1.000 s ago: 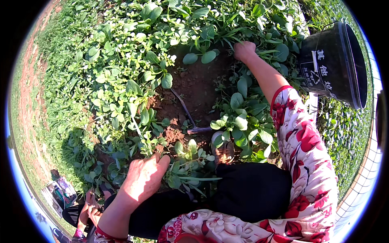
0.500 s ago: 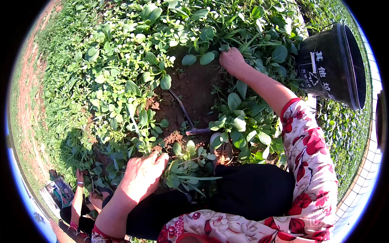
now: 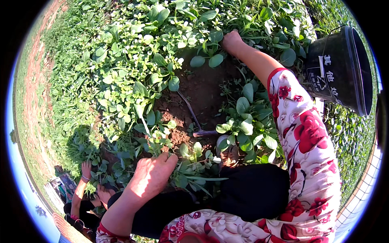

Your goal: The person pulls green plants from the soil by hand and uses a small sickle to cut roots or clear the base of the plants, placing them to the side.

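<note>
My left hand (image 3: 152, 176) is closed around a bunch of uprooted green weeds (image 3: 192, 172), whose stems and leaves stick out to its right. Farther off, my right hand (image 3: 232, 41) is closed low among the leaves and grass; its fingertips are hidden in the greenery. Just left of and below that hand stands a small broad-leaved plant (image 3: 214, 60). Between my hands is a patch of bare brown soil (image 3: 202, 91). A hand tool (image 3: 190, 107) with a thin dark metal part and a brownish handle lies on it, untouched.
A black bucket (image 3: 336, 77) with white markings stands tilted at the right. Dense leafy plants (image 3: 117, 69) cover the left and far ground. At lower left, another person's hand (image 3: 86, 170) works among plants beside a container (image 3: 65, 187). My dark-trousered knee (image 3: 255, 190) is close by.
My right hand has moved farther away and slightly left, deeper into the greenery. The left hand keeps hold of its weeds. The whole view has shifted a little.
</note>
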### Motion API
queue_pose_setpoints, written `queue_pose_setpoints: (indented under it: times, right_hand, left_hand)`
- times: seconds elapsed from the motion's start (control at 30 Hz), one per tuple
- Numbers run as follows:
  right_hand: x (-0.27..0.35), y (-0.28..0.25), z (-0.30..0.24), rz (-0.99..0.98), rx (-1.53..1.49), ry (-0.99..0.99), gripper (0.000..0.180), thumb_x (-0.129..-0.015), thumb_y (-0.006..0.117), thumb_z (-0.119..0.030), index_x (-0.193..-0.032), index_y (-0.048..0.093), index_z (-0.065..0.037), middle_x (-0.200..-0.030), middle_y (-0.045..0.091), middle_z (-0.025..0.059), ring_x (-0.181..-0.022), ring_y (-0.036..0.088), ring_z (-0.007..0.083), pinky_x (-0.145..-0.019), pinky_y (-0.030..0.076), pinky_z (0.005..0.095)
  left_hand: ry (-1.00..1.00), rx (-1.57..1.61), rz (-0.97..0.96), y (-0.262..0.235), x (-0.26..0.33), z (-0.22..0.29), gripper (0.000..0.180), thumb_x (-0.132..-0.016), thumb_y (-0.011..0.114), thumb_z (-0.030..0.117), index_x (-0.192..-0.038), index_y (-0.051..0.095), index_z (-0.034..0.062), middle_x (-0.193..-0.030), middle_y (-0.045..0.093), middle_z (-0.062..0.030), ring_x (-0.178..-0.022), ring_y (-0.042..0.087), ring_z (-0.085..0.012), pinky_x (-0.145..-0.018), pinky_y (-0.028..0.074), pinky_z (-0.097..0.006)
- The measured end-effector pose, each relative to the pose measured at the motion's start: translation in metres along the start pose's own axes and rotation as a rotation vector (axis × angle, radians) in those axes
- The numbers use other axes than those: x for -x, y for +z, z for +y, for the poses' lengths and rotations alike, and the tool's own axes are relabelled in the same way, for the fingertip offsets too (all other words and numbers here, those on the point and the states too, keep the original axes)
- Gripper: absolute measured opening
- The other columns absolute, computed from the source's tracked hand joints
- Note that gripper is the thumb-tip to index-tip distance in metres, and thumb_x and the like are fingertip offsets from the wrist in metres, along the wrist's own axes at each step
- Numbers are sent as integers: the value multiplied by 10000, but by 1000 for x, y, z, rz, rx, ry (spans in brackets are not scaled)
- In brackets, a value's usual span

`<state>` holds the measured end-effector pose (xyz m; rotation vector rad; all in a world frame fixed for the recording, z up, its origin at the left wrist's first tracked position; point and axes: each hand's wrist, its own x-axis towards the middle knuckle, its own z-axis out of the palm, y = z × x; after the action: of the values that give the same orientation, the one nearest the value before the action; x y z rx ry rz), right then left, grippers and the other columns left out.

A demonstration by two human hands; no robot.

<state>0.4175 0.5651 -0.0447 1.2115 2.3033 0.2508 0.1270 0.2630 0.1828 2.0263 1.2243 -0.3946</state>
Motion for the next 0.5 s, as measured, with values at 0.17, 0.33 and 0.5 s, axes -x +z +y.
queue_pose_setpoints:
  times: [0.17,0.33,0.5]
  right_hand:
    - [-14,9,-6,-54,21,-30,198,-833,521,-214,-884,700,-148,-907,688,59,-811,664,226,-644,466,376]
    - [-3,3,-13,-50,-74,-11,216,-838,517,-190,-907,721,-202,-969,690,27,-888,660,212,-646,485,376]
    - [17,-10,-14,-89,-92,8,188,-811,546,-168,-881,720,-180,-936,696,35,-881,666,211,-647,499,348]
  left_hand:
    - [28,9,26,0,-1,1,305,-633,561,-57,-910,493,51,-796,547,-122,-716,594,-360,-590,472,-446]
    - [13,16,17,-1,1,1,305,-633,560,-53,-913,492,45,-801,550,-126,-724,595,-362,-595,472,-449]
    - [2,24,28,-2,6,-3,302,-633,553,-55,-912,492,45,-802,553,-128,-734,593,-361,-592,468,-451]
